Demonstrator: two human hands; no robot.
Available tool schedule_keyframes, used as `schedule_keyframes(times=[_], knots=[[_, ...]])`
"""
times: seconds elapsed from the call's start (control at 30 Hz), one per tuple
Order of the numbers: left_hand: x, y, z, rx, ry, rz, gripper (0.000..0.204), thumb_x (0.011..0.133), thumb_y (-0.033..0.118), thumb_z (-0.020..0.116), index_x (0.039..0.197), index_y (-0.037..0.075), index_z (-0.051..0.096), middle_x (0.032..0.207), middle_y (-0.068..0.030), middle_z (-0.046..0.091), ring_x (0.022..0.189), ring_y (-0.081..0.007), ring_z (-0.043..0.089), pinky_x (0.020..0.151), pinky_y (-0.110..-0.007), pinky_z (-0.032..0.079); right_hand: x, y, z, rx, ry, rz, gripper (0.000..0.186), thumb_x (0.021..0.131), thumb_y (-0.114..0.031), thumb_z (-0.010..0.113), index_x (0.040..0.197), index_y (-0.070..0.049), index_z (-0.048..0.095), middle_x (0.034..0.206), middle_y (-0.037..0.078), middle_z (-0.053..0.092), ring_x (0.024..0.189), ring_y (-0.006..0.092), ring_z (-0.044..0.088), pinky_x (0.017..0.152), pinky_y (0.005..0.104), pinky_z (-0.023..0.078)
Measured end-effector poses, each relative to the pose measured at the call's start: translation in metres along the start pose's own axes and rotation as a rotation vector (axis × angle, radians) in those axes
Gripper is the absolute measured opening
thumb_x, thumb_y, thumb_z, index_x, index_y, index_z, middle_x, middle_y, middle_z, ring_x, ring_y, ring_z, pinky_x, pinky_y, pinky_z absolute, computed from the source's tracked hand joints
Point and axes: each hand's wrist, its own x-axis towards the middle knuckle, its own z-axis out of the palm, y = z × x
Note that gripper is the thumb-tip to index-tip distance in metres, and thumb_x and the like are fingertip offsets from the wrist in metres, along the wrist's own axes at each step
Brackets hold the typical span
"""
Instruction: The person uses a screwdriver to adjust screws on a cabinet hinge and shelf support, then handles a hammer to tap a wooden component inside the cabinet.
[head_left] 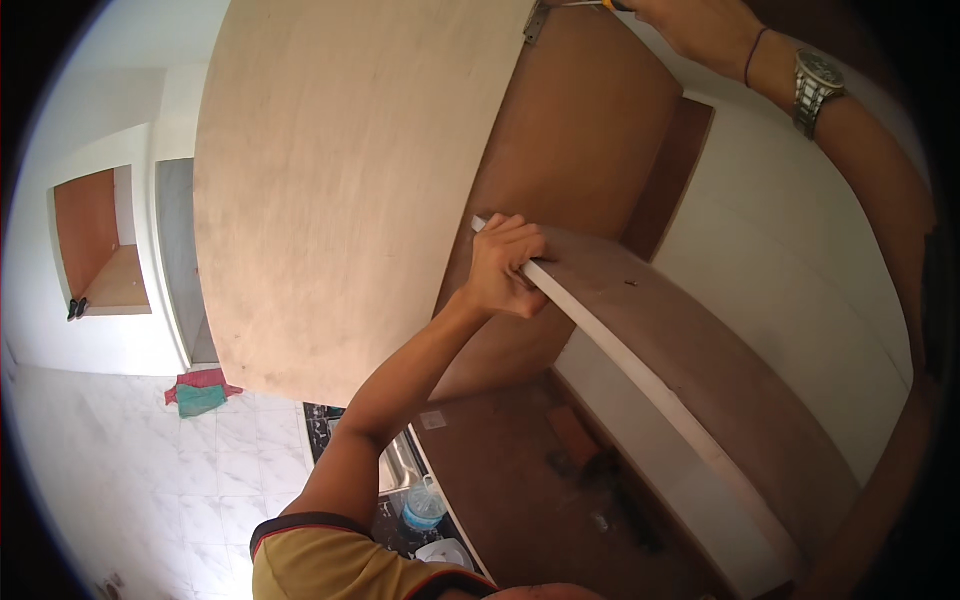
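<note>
My left hand (505, 268) is closed around the pale front edge of a brown shelf board (670, 320) inside a wall cabinet. At the top of the view my right hand (690, 22) holds a screwdriver by its yellow-orange handle (610, 4), partly cut off by the upper rim. Its thin shaft points left toward a metal hinge (536, 24). That hinge sits where the large pale wooden door (340, 190), swung wide, meets the brown side panel (575, 110). The exact contact of the screwdriver tip cannot be made out.
Below lies the brown cabinet bottom (480, 450) with dark, blurred items on it. A sink (400, 468) and a blue-tinted plastic bottle (424, 508) are on the counter underneath. Cloths (202, 398) lie on the marble-look floor, and a wall niche (100, 240) is at left.
</note>
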Motion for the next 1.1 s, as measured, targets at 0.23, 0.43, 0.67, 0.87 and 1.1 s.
schedule_keyframes(times=[0.23, 0.43, 0.67, 0.87, 1.1], knots=[[0.008, 0.010, -0.002, -0.023, 0.049, 0.057, 0.024, 0.042, 0.018, 0.068, 0.064, 0.013, 0.060, 0.060, -0.0027, 0.046, 0.056, -0.0233, 0.041, 0.060, -0.035, 0.027, 0.000, 0.022, 0.011, 0.008, -0.141, 0.007, 0.029, 0.097, -0.021, 0.057, 0.120, -0.011, 0.072, 0.081, 0.021, 0.068, 0.067, 0.0322, 0.069, 0.062, 0.0444, 0.054], [-0.003, 0.003, 0.005, -0.011, 0.042, -0.003, 0.024, 0.043, 0.017, 0.069, 0.065, 0.013, 0.060, 0.060, -0.0029, 0.046, 0.057, -0.0237, 0.040, 0.060, -0.035, 0.027, 0.020, 0.022, -0.019, 1.044, -0.471, 0.658, 0.032, 0.099, -0.021, 0.055, 0.126, -0.010, 0.068, 0.081, 0.019, 0.067, 0.068, 0.0303, 0.069, 0.061, 0.0439, 0.053], [0.001, 0.004, 0.002, -0.020, 0.067, 0.006, 0.023, 0.044, 0.016, 0.068, 0.065, 0.012, 0.061, 0.060, -0.0028, 0.047, 0.056, -0.0229, 0.040, 0.060, -0.034, 0.026, -0.007, 0.010, 0.010, -0.130, 0.006, -0.060, 0.038, 0.102, -0.022, 0.052, 0.137, -0.009, 0.061, 0.083, 0.018, 0.068, 0.071, 0.0313, 0.070, 0.061, 0.0448, 0.054], [0.004, 0.006, 0.008, -0.058, 0.102, 0.035, 0.026, 0.040, 0.018, 0.067, 0.064, 0.011, 0.060, 0.059, -0.0029, 0.043, 0.055, -0.0228, 0.038, 0.059, -0.035, 0.025, -0.001, 0.013, 0.011, -0.327, -0.223, -0.076, 0.040, 0.103, -0.023, 0.051, 0.140, -0.009, 0.058, 0.083, 0.017, 0.068, 0.068, 0.0289, 0.069, 0.061, 0.0445, 0.054], [-0.003, 0.006, 0.002, -0.002, 0.053, 0.031, 0.026, 0.039, 0.019, 0.066, 0.063, 0.012, 0.058, 0.059, -0.0038, 0.040, 0.055, -0.0234, 0.037, 0.058, -0.035, 0.025, 0.014, 0.018, -0.007, 1.011, -0.440, 0.589, 0.036, 0.100, -0.023, 0.055, 0.131, -0.008, 0.065, 0.084, 0.017, 0.069, 0.067, 0.0289, 0.069, 0.057, 0.0454, 0.053]])
